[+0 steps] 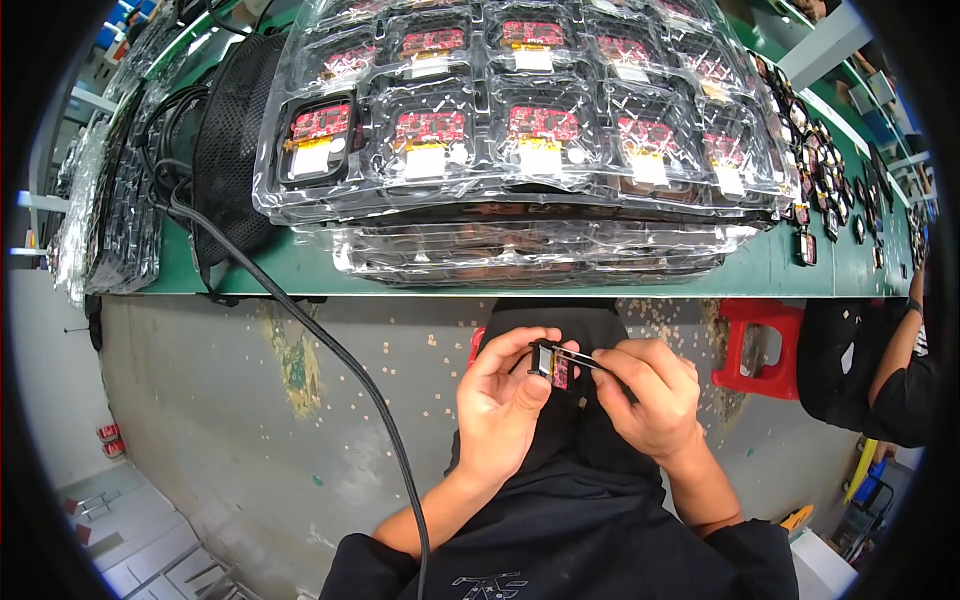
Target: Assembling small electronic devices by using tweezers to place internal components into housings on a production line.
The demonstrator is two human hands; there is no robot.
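Cable nearest us, off left. Module this side of surface, pinched in our left hand, so that one's nearer. Our right hand clamped on tweezers, right of module, long axis roughly sideways, tips pointing left at it. Touching? Can't tell, tbh.

Trays: clear, glossy plastic. Tweezers: metallic sheen. Shirt: matt cloth. Stool: smooth plastic. Tabletop: smooth.

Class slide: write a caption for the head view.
Left hand holding a black-framed red circuit board, right hand holding tweezers to it, near stacked clear trays.
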